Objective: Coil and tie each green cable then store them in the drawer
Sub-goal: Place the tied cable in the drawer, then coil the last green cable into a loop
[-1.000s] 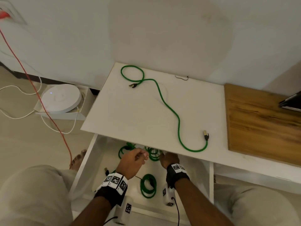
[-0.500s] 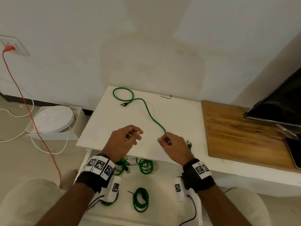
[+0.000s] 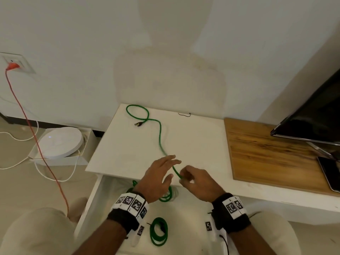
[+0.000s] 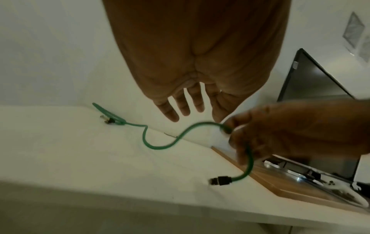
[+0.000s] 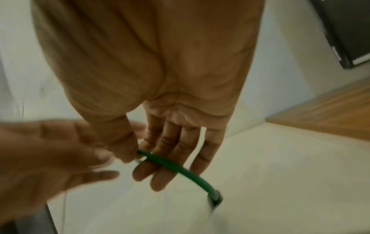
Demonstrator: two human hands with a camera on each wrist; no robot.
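A loose green cable (image 3: pixel 159 134) snakes across the white table top (image 3: pixel 119 150), its far end looped near the back left. My right hand (image 3: pixel 185 178) pinches the near end of the green cable (image 5: pixel 172 166) between thumb and fingers; its black plug (image 4: pixel 220 180) dangles below the hand. My left hand (image 3: pixel 166 168) hovers beside it with fingers spread, holding nothing. Below the table edge the white drawer (image 3: pixel 92 199) stands pulled out, with a coiled green cable (image 3: pixel 158 230) on its floor and more green coils (image 3: pixel 168 196) at its back, partly hidden by my left hand.
A wooden board (image 3: pixel 272 153) covers the table's right part, with a dark screen (image 3: pixel 312 122) and a phone (image 3: pixel 329 173) on it. A thin black tie (image 3: pixel 184 114) lies at the table's back edge. On the floor left: a white round device (image 3: pixel 60 142), an orange cord (image 3: pixel 35 137).
Both hands came up out of the drawer to the table top. The right hand took hold of the loose cable's near end and lifted it; the left hand opened beside it.
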